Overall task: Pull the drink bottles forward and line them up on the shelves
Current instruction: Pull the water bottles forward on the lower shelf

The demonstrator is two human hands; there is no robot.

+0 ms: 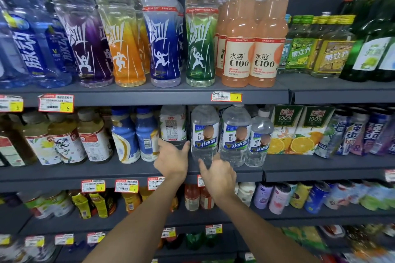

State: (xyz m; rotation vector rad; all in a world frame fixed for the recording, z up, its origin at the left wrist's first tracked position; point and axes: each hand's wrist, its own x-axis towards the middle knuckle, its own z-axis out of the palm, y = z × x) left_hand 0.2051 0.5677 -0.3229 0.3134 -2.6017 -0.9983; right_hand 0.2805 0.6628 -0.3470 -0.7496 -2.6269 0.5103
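Water bottle (204, 134) stands mid-shelf at my 12 o'clock; my right hand (218, 175) curls round its base, I judge to drag it forward, left hand (171, 160) spread at its 9 o'clock, steadying.

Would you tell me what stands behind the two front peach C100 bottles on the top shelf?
More white-capped peach bottles queue behind the front C100 bottles; those cover how far back the rows run.

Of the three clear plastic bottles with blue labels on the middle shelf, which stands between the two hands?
The leftmost clear bottle, flanked by the left hand and right hand; the middle one and the rightmost one stand farther right.
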